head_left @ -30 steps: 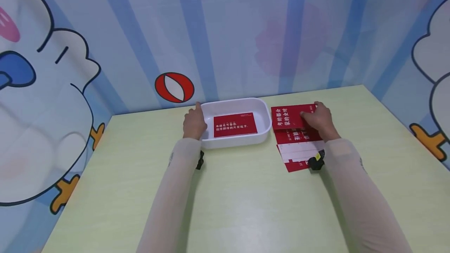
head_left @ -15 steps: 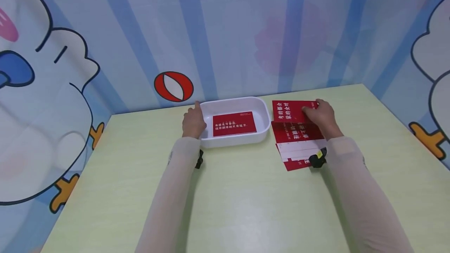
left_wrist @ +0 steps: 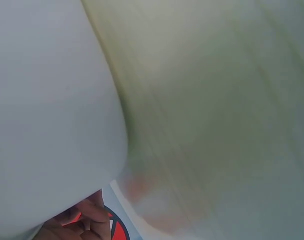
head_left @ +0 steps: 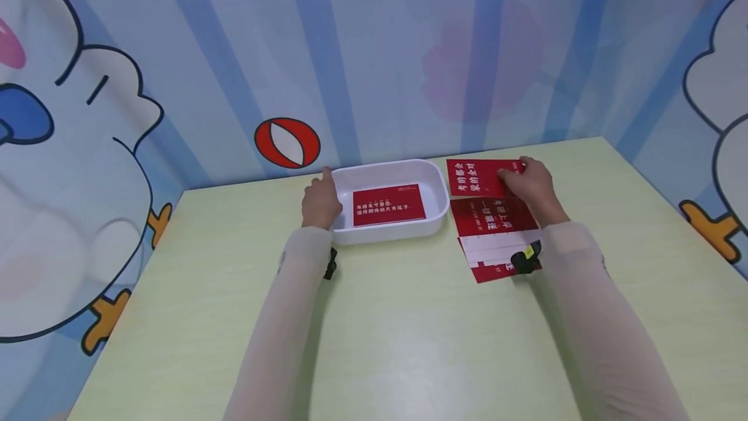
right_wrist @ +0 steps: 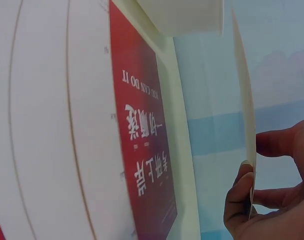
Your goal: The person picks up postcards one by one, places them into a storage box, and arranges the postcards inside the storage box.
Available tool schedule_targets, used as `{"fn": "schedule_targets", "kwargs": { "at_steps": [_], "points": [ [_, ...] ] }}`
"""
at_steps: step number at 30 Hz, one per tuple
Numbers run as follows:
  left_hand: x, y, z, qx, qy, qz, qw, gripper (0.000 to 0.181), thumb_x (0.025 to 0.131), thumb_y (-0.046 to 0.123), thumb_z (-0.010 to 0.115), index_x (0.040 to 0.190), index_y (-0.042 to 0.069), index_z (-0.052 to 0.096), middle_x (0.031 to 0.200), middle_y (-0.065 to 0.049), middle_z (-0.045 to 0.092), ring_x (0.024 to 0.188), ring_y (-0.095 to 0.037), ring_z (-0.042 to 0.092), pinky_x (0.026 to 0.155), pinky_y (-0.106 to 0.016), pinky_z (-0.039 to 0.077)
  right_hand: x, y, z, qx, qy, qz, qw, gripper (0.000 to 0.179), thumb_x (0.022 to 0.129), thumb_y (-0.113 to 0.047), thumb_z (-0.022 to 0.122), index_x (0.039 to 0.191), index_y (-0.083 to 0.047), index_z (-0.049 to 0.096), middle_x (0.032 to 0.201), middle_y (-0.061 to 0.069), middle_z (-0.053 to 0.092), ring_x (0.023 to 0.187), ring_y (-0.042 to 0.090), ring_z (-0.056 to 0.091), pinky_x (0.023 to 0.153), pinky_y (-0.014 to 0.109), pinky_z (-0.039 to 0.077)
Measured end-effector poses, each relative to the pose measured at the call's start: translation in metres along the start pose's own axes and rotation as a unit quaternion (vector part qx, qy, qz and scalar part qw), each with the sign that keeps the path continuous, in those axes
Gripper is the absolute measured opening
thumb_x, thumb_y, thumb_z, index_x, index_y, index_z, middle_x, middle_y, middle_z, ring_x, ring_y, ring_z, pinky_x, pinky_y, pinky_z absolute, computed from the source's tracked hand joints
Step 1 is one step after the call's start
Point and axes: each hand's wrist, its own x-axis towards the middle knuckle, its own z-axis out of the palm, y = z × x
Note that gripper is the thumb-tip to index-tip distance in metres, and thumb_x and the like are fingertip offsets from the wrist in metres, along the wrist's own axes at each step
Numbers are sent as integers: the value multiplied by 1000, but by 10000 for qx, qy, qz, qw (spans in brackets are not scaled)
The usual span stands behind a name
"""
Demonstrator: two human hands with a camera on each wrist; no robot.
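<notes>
On the bench (head_left: 374, 330), the white tray (head_left: 388, 233) contained one flat card (head_left: 388, 205), and the left hand (head_left: 320, 203) gripped the tray's left end. Overlapping cards (head_left: 487, 247) lay just to its right; the right hand (head_left: 533, 188) held the lifted card (head_left: 474, 178) between thumb and fingers. A light pinch seemed advisable, to avoid creasing. The tray hid part of the left hand in the left wrist view

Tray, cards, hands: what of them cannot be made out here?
Left wrist view: much of the left hand, covered by the tray.
Right wrist view: print on the held card, seen edge-on.
Head view: corner print on the tray's card, too small.
Head view: part of the nearest card, behind the black wrist device.
</notes>
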Motion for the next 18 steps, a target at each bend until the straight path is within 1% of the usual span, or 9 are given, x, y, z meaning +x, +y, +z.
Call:
{"fn": "schedule_targets", "kwargs": {
  "at_steps": [5,11,18],
  "points": [
    [-1,0,0,-14,-22,-63,10000,87,87,10,73,157,13,22,144,-19,49,127,-36,52,106,-51,50,-4,-7,1,148,-74,25,9999,86,95,-31,60,159,-5,9,158,26,30,136,46,45,106,60,46],
    [-3,2,-2,-50,3,-72,10000,89,85,12,75,157,12,22,144,-19,48,128,-36,51,105,-53,50,-7,-14,5,238,-129,-97,9996,88,94,-30,63,159,-6,10,158,24,31,137,45,44,106,61,45],
    [-2,1,-1,-86,-130,-124,9998,91,86,12,75,158,13,19,147,-18,46,131,-36,49,107,-52,48,-9,-22,10,354,-218,-240,9988,85,94,-31,62,159,-7,13,157,23,33,136,43,45,107,62,44]
  ]
}}
